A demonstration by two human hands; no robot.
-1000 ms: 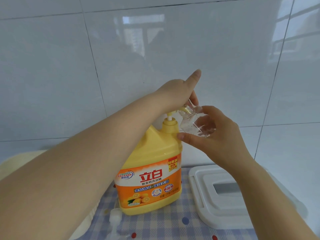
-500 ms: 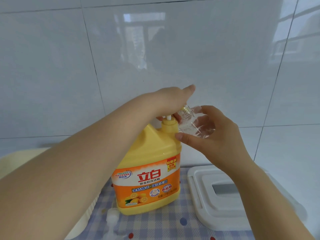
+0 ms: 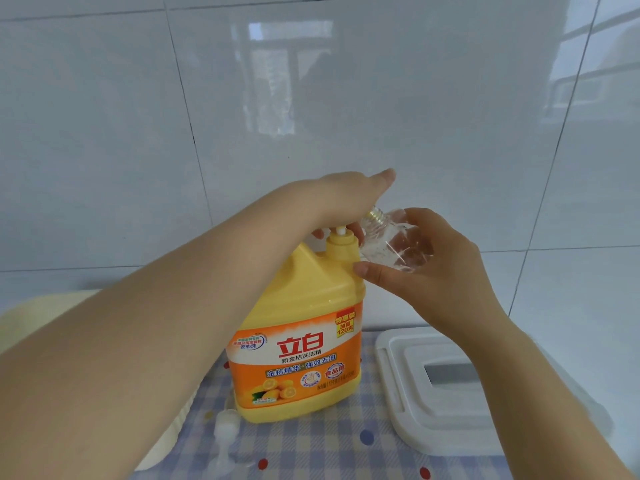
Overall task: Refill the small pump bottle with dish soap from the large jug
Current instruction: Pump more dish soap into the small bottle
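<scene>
A large yellow jug of dish soap [image 3: 304,327] with an orange label stands upright on a checked cloth. My left hand [image 3: 349,199] lies flat on top of the jug's pump head, which it hides; only the yellow collar [image 3: 343,245] and white stem show. My right hand [image 3: 433,268] holds a small clear bottle [image 3: 391,240], tilted, with its open threaded neck up against the pump under my left palm. The small bottle's own white pump top [image 3: 225,427] lies on the cloth in front of the jug.
A white plastic lid or box [image 3: 443,420] sits to the right of the jug under my right forearm. A cream-coloured tub [image 3: 20,317] stands at the left edge. A glossy white tiled wall [image 3: 311,116] rises directly behind.
My left hand has pressed down on the jug's pump head, its finger dropping from raised to flat. The small bottle stays at the spout in my right hand.
</scene>
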